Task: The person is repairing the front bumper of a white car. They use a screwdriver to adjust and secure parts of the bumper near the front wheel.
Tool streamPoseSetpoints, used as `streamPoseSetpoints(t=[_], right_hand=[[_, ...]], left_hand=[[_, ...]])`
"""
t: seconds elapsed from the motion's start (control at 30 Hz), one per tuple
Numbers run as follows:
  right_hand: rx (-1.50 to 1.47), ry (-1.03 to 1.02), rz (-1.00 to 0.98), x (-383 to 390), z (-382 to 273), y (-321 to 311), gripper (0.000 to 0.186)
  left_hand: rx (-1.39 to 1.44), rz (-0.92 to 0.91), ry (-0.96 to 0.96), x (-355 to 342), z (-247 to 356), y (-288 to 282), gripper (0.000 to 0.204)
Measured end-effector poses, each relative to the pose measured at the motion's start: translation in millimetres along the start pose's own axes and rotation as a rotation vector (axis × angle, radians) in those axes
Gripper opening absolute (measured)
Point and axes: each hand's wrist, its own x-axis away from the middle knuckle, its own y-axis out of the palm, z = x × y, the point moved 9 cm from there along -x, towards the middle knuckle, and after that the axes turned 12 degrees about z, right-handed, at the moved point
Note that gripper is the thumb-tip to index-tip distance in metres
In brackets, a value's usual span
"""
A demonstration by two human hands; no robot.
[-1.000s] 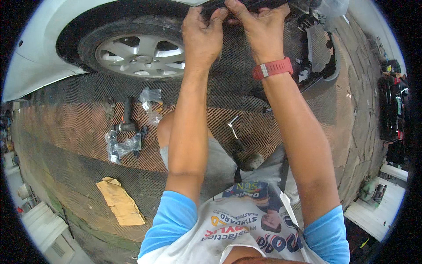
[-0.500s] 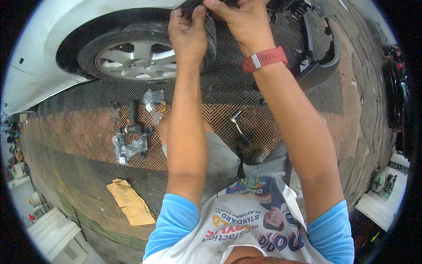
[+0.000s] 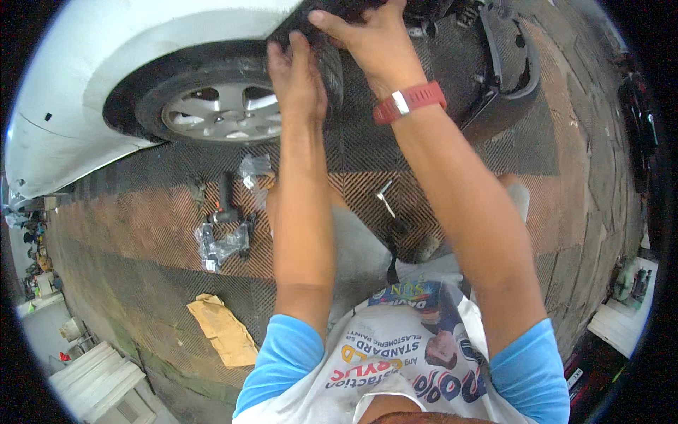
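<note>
Both hands are raised to the front edge of a white car's fender, ahead of the silver wheel. My left hand is beside the tyre, its thumb and fingers stretched up and apart, touching or close to the dark lining under the fender. My right hand, below a red-strapped watch, reaches to the same dark part. Its thumb sticks out to the left. The other fingertips run up to the top edge of the picture and are partly hidden. Nothing shows held in either hand.
A dark bumper-like part lies at the right. On the ribbed mat are a cordless drill, clear plastic bags, a ratchet-like tool and a brown paper envelope. White shelving stands at the lower left.
My left hand has moved down slightly from the fender edge and its fingers have spread. My right hand has shifted left. The view has moved a little, so the floor things sit further right.
</note>
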Motion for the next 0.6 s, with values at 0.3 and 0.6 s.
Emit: streamPoseSetpoints(t=[0.3,0.6], right_hand=[[0.115,-0.036,0.069,-16.8,22.0,-15.8,0.109],[-0.089,0.123,0.005,-10.1,26.6,-7.1,0.113]], left_hand=[[0.045,0.036,-0.004,6.1,-6.9,17.2,0.055],[0.051,0.023,-0.038,2.0,-7.0,21.4,0.062]])
